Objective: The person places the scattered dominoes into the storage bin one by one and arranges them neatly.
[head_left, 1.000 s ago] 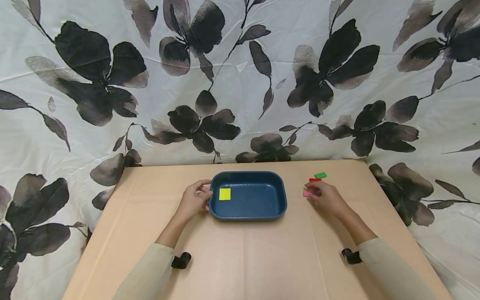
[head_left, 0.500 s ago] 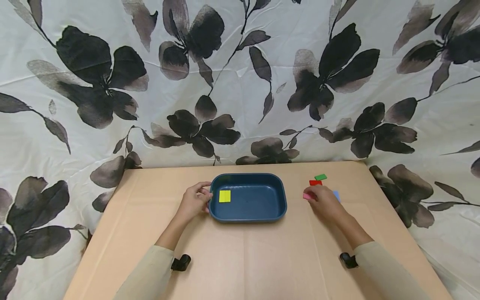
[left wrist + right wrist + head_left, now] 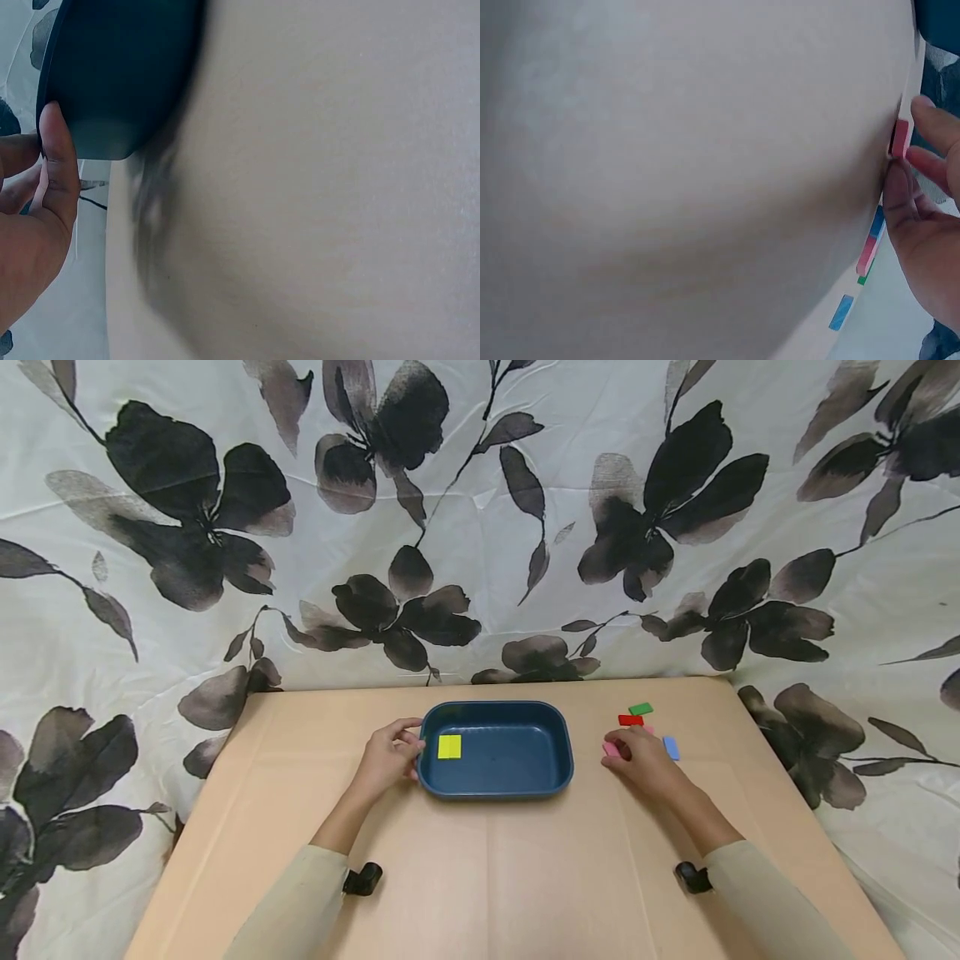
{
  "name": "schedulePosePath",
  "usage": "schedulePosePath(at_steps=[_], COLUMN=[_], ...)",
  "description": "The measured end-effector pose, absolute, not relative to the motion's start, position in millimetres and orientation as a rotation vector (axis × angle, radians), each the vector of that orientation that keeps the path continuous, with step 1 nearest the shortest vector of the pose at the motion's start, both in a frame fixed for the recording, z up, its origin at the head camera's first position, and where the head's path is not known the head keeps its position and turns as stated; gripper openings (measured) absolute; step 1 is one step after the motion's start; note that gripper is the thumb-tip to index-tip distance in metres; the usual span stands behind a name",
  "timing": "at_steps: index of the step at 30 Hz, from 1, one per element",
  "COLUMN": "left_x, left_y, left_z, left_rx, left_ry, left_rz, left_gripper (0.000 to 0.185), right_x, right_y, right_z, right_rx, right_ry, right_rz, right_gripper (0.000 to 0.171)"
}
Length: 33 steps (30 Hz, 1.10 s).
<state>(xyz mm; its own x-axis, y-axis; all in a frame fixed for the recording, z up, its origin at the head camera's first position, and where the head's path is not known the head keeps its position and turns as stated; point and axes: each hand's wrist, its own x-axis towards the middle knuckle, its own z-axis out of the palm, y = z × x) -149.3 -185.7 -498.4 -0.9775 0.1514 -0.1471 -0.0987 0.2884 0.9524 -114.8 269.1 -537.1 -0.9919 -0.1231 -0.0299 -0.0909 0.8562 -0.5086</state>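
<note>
Head view, centre-right: my right hand (image 3: 643, 760) pinches the pink tile (image 3: 611, 749) on the table (image 3: 487, 877), my left hand (image 3: 390, 760) gripping the blue tray (image 3: 495, 787); left wrist shows thumb on rim; right wrist shows fingertips on tile edges, which I judge light, stiff, slick; no writing.

No writing, label, brand, number or sign is showing anywhere in these views. The blue tray (image 3: 495, 789), the yellow tile (image 3: 449, 747) lying in its left end, and the small coloured tiles on the right side of the table (image 3: 480, 877) are all showing plain faces. The cloth (image 3: 480, 527) hanging at the far side is carrying only a dark flower print.
</note>
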Motion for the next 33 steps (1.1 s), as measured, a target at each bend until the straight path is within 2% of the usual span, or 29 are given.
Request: schedulePosePath(at_steps=[11,33], left_x=[-149,-147], left_y=[-184,-185], left_z=[-499,-497], left_rx=[0.076,0.070], left_ry=[2.370,2.383], left_rz=[1.733,1.733], left_gripper=[0.041,0.042], right_x=[-112,-117], right_y=[281,277], right_z=[-534,-532], right_rx=[-0.235,-0.207], right_ry=[2.824,2.798], right_rz=[-0.884,-0.902], right_gripper=[0.061,0.050])
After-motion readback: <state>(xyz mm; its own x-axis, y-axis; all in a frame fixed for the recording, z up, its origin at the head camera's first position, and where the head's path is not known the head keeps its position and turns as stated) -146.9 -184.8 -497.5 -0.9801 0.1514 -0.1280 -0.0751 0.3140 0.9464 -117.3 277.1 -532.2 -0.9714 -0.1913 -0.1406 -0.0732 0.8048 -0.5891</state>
